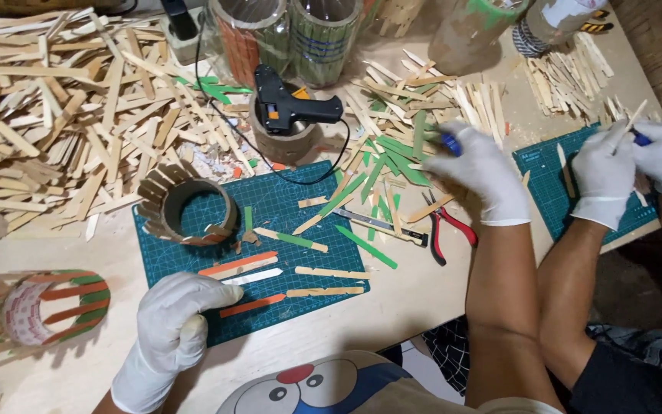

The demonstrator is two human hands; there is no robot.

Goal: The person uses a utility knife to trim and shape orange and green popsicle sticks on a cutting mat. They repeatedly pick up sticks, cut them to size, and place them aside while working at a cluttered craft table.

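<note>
While left hand (172,326) rests fisted, right hand (478,173) pinching blue-tipped tool (449,143), mostly hidden.

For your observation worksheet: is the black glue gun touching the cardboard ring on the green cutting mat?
Apart. The head view shows the glue gun resting on a separate round holder behind the mat, with bare green mat between it and the cardboard ring.

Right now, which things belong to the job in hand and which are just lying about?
In use: left hand, fisted at the cutting mat edge; right hand, gripping a small blue thing over the green sticks; painted sticks laid on that mat; stick-clad ring.
Lying about: glue gun; pliers; plain stick pile; stick-covered cylinders.
</note>
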